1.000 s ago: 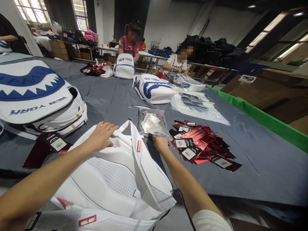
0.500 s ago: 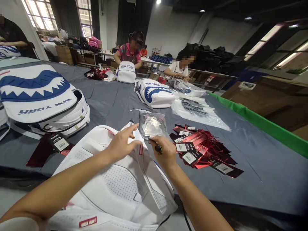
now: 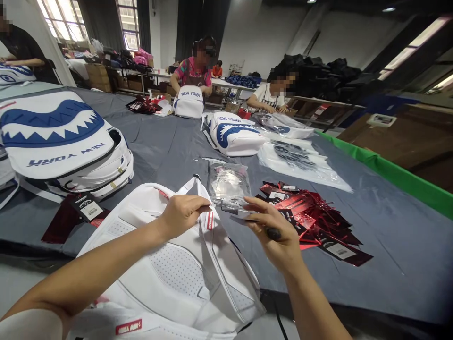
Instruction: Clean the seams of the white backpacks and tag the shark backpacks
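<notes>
In front of me lies a white backpack (image 3: 170, 264), its back panel and straps facing up. Over its shoulder strap (image 3: 209, 229), my left hand (image 3: 184, 212) is in a pinch; what the fingertips hold is too small to make out. To the right, my right hand (image 3: 278, 231) curls round a tool with a dark rounded handle (image 3: 273, 233). Its thumb and forefinger reach toward the strap, apart from my left hand. Just beyond both hands sits a clear plastic bag (image 3: 228, 182) with small contents. Red and black hang tags (image 3: 307, 212) are heaped beside my right hand.
Another white and blue backpack (image 3: 53, 137) stands at left, a hang tag (image 3: 88, 208) before it. Further back are a backpack (image 3: 237, 134) and flat plastic bags (image 3: 300, 160). Several people work across the table. A green edge (image 3: 389, 170) runs along the right.
My left hand has gone from spread fingers to a pinch at the strap. My right hand has moved right, away from the strap, its fingers looser. The view has shifted slightly.
</notes>
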A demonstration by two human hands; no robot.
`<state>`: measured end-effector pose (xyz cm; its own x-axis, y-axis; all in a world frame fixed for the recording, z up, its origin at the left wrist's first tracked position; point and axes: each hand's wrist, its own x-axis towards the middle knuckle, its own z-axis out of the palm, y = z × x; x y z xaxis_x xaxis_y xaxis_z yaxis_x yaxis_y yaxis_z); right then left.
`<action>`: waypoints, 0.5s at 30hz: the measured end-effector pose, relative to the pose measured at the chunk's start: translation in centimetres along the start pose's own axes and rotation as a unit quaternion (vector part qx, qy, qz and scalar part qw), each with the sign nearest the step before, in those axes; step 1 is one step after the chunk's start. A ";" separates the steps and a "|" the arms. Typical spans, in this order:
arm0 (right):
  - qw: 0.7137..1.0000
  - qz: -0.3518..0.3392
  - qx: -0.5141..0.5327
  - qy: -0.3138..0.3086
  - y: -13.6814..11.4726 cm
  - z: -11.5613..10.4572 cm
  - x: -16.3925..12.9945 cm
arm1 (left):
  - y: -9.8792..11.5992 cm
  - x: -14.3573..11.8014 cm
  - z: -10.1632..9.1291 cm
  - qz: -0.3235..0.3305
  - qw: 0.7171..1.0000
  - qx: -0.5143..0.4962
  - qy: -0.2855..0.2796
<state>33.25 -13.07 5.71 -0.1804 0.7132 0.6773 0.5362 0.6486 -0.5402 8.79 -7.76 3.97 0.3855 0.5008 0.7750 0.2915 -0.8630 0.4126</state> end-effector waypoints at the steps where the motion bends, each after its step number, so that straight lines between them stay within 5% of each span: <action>1: 0.999 -0.024 -0.011 -0.034 -0.3 0.1 0.1 | 0.1 0.1 0.4 0.009 1.000 -0.016 -0.011; 5: 0.991 -0.101 -0.056 -0.062 -0.7 1.4 0.2 | 0.5 0.4 1.5 -0.002 0.997 -0.056 -0.055; 8: 0.983 -0.070 -0.162 -0.052 1.1 1.8 -0.7 | 0.4 0.1 0.8 -0.026 0.998 -0.024 -0.048; 10: 0.944 0.010 -0.307 -0.120 3.6 1.8 -1.5 | 0.0 -0.4 -0.4 -0.035 0.998 0.016 -0.040; 13: 0.845 0.113 -0.466 -0.239 8.1 2.8 -2.6 | -0.7 -1.5 -2.0 -0.045 0.996 0.070 -0.037; 15: 0.825 0.126 -0.486 -0.262 10.7 4.3 -3.1 | -0.9 -2.2 -2.4 -0.038 0.994 0.089 -0.050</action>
<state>36.04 -7.19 -4.31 -0.1575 0.9747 0.1587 0.9726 0.1253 0.1960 5.58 -8.30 3.02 0.4400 0.5752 0.6896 0.4702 -0.8018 0.3689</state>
